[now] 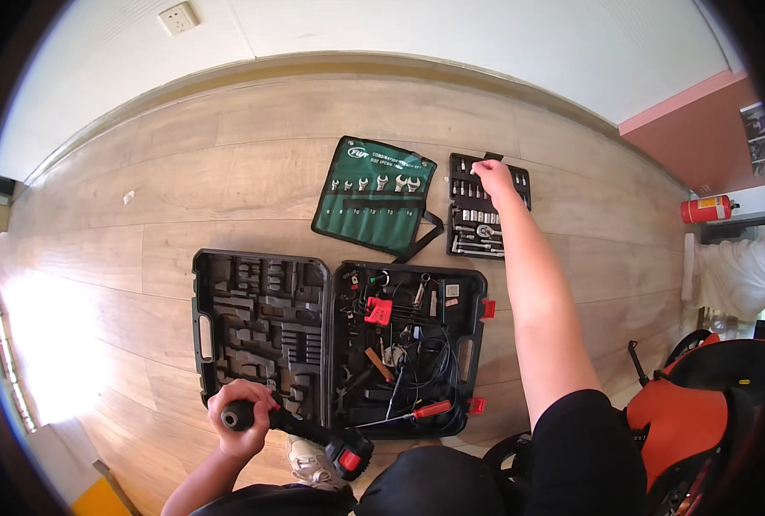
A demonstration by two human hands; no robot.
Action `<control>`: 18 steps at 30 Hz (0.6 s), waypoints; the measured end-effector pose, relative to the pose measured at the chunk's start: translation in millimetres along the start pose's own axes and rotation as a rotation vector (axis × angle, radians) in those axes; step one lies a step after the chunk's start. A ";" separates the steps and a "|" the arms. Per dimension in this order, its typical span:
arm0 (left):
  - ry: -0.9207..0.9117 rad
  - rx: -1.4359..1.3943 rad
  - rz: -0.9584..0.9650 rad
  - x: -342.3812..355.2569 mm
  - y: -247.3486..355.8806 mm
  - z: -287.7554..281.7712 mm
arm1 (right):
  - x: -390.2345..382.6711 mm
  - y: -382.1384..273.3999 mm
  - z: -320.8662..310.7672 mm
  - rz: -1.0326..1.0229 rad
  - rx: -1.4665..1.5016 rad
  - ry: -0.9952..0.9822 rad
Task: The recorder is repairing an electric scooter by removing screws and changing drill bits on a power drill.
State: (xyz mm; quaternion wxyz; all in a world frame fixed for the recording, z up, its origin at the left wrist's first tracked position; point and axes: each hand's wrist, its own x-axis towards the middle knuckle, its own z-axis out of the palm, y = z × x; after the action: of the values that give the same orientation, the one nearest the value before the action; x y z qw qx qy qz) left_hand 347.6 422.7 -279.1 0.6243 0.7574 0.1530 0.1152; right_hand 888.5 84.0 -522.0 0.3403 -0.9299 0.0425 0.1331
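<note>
My left hand (243,423) is wrapped round a black cordless drill (305,427) with a red-marked battery, held low over the near edge of the tool case. Stretched far forward, my right hand (494,176) has its fingers pinched together over the upper half of a black socket set case (491,248). Whatever is between those fingertips is too small to make out. Sockets, bits and a ratchet (485,230) lie in that case. To its left is a green wrench roll (365,225) with several combination wrenches (382,183) in its pockets.
Open before me lies a large black tool case (329,297), its right half filled with loose tools, cables and a red-handled screwdriver (432,409). An orange and black chair (683,430) stands at right. Beyond it is a red fire extinguisher (706,209). A white wall (331,30) bounds the floor.
</note>
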 end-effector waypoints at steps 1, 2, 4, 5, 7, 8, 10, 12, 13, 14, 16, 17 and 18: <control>-0.004 0.036 0.043 0.0 -2.7 -0.1 | -11.3 -2.5 2.8 0.021 0.300 -0.127; 0.000 0.035 0.040 0.8 -4.5 1.0 | -24.5 -4.4 5.9 0.045 0.599 -0.255; 0.016 0.080 0.071 1.8 -4.1 6.7 | -72.5 -36.3 14.0 0.055 1.079 -0.595; -0.005 0.092 0.049 5.0 -2.2 9.6 | -111.5 -63.2 13.2 0.030 1.145 -0.685; -0.069 0.155 0.118 18.9 0.8 17.8 | -197.3 -122.7 0.3 -0.034 1.205 -0.809; -0.114 0.167 0.168 28.8 0.3 24.8 | -235.6 -145.8 -13.5 -0.072 1.189 -0.828; -0.128 0.183 0.224 40.2 0.8 37.2 | -295.2 -181.4 -24.6 -0.083 1.166 -0.917; -0.103 0.189 0.238 46.9 2.0 49.5 | -327.6 -199.8 -28.6 -0.203 1.065 -1.001; -0.100 0.190 0.228 47.7 -0.7 54.7 | -340.0 -207.2 -31.1 -0.240 1.022 -1.004; -0.097 0.190 0.219 47.5 -2.8 58.7 | -350.7 -213.8 -33.3 -0.277 0.980 -1.007; -0.100 0.175 0.184 51.0 -3.5 66.9 | -365.8 -220.3 -37.8 -0.301 0.952 -1.006; -0.087 0.166 0.193 53.2 -4.9 71.0 | -371.4 -221.9 -38.4 -0.334 0.921 -1.001; -0.073 0.155 0.202 54.8 -5.9 75.6 | -374.7 -221.3 -39.3 -0.325 0.926 -1.003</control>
State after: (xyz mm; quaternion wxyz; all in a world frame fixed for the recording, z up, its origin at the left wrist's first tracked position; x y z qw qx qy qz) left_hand 425.5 375.5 -300.5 0.5541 0.8186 0.0618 0.1377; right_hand 574.6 223.5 -252.1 0.6957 -0.5100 -0.2070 0.4616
